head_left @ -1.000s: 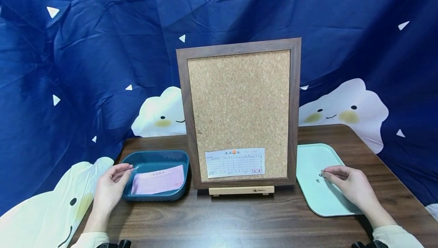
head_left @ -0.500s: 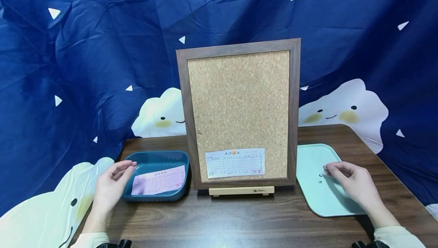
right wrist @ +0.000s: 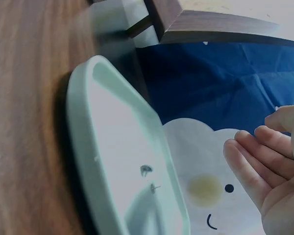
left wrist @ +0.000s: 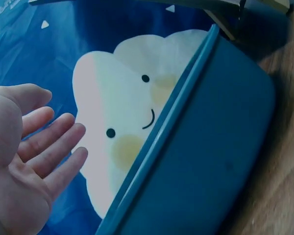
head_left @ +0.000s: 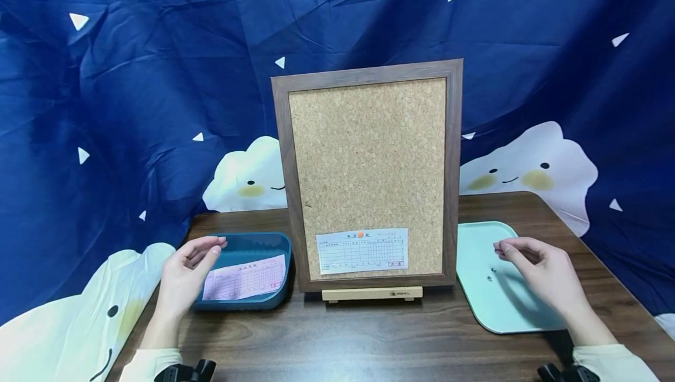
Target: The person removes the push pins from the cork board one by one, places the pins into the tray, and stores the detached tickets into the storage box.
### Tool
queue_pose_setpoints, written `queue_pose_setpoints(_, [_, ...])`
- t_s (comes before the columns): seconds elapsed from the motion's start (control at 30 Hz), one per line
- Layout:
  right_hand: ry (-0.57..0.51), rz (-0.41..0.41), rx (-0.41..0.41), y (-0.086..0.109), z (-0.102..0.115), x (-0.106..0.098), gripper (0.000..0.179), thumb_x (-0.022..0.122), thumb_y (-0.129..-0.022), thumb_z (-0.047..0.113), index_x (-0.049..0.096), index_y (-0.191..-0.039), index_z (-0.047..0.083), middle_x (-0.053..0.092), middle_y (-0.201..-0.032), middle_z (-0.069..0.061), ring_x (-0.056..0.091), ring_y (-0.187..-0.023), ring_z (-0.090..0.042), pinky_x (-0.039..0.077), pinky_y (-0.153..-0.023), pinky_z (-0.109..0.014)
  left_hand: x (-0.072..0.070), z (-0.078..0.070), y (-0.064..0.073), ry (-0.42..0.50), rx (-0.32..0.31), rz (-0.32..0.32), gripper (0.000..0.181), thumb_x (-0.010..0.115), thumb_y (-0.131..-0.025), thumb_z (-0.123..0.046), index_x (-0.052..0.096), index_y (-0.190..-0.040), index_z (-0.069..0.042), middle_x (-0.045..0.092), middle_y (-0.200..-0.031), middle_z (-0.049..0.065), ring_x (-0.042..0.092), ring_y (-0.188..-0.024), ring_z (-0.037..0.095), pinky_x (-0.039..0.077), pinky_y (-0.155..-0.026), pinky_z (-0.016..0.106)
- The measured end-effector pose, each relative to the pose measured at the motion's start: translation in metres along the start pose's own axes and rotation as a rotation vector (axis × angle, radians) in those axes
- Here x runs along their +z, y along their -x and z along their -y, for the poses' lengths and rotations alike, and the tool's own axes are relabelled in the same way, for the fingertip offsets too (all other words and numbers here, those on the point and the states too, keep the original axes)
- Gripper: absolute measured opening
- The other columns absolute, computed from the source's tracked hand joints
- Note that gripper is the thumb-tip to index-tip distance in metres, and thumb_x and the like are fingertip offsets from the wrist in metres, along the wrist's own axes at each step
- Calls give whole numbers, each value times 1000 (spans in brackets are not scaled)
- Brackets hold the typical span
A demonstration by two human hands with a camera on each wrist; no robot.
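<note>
My left hand [head_left: 187, 268] hovers over the left rim of a blue plastic bin [head_left: 239, 306], its fingers loosely bent and holding nothing. Inside the bin lies a pink printed form [head_left: 245, 278]. Above a mint-green tray [head_left: 482, 241], my right hand [head_left: 540, 270] holds thumb and forefinger together in a pinch on a small pushpin, mostly hidden by the fingertips. Two more small shiny pushpins [right wrist: 146, 170] lie on the tray below it. A framed cork board [head_left: 369, 153] stands upright in the middle, with a white-blue form [head_left: 362, 256] fixed low by an orange pin [head_left: 361, 234].
The board rests on a light wooden stand [head_left: 371, 294] on the dark wooden table [head_left: 364, 341]. Behind hangs a blue curtain [head_left: 174, 77] with clouds and white triangles. The tray sits right of the board, the bin left of it.
My right hand has risen slightly from the pushpins on the tray, fingertips still pinched. My left hand has moved right and farther forward over the bin's rim.
</note>
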State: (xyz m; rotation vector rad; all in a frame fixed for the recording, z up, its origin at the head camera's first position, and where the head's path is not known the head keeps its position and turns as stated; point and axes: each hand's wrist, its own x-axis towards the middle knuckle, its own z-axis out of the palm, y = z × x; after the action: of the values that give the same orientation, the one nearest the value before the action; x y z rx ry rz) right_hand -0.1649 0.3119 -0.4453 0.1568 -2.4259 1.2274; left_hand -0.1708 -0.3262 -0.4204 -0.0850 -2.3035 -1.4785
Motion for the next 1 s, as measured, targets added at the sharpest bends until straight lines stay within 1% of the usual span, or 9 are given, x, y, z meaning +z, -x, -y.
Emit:
queue_pose_setpoints(0.17, [-41, -18, -38, -2, 7, 3, 19, 69, -106, 8, 75, -116, -7, 75, -97, 33, 74, -84, 13, 53, -75, -5, 6, -5, -2, -1, 13, 23, 27, 70, -107, -18, 73, -130, -3, 80, -125, 5, 71, -112, -8, 54, -95, 10])
queue_pose_setpoints(0.33, [-51, -55, -67, -5, 17, 4, 16, 71, -104, 6, 77, -115, -5, 77, -98, 31, 74, -84, 13, 53, -78, -4, 12, -10, -6, 20, 41, 29, 27, 70, -107, -16, 74, -129, -2, 79, -128, 12, 72, -114, -6, 54, -96, 11])
queue_pose_setpoints(0.4, [-46, -69, -75, -5, 23, 5, 15, 72, -104, 6, 78, -114, -3, 76, -98, 32, 74, -84, 13, 53, -78, -4, 14, -13, -7, 38, 50, 27, 26, 70, -106, -14, 74, -128, -1, 79, -128, 12, 73, -114, -5, 55, -97, 11])
queue_pose_setpoints(0.47, [-46, -83, -83, -6, 29, 5, 15, 72, -103, 5, 79, -113, -3, 76, -98, 33, 73, -84, 14, 53, -77, -4, 17, -15, -8, 47, 59, 30, 26, 70, -106, -13, 74, -128, 0, 79, -128, 10, 73, -114, -5, 55, -97, 11])
queue_pose_setpoints(0.6, [-82, -106, -92, -7, 40, 8, 13, 71, -103, 3, 78, -111, -4, 77, -97, 32, 74, -83, 12, 54, -77, -5, 24, -18, -9, 66, 75, 44, 26, 70, -106, -11, 73, -128, 1, 80, -127, 6, 73, -114, -4, 54, -98, 11])
queue_pose_setpoints(0.67, [-107, -107, -98, -8, 44, 10, 12, 71, -103, 1, 78, -110, -5, 77, -97, 30, 75, -83, 10, 54, -78, -5, 26, -18, -10, 79, 79, 52, 26, 70, -105, -10, 73, -129, 1, 79, -128, 9, 73, -115, -3, 55, -98, 12])
queue_pose_setpoints(0.77, [-133, -102, -105, -9, 48, 13, 11, 70, -102, -1, 77, -109, -6, 78, -97, 28, 76, -83, 9, 55, -79, -6, 30, -18, -11, 98, 87, 68, 26, 70, -105, -9, 73, -130, 0, 77, -130, 17, 74, -116, -1, 55, -99, 14])
queue_pose_setpoints(0.83, [-146, -94, -112, -10, 49, 15, 11, 70, -102, -2, 77, -110, -7, 79, -97, 27, 76, -84, 8, 55, -79, -7, 32, -19, -12, 102, 88, 81, 27, 70, -106, -10, 72, -131, -1, 75, -133, 21, 73, -116, -1, 56, -99, 14])
queue_pose_setpoints(1.0, [-176, -91, -117, -10, 53, 17, 12, 69, -102, -4, 76, -110, -9, 80, -98, 24, 77, -84, 5, 55, -80, -7, 38, -22, -14, 112, 98, 108, 29, 69, -107, -13, 70, -134, -2, 73, -136, 22, 73, -117, -2, 56, -99, 15])
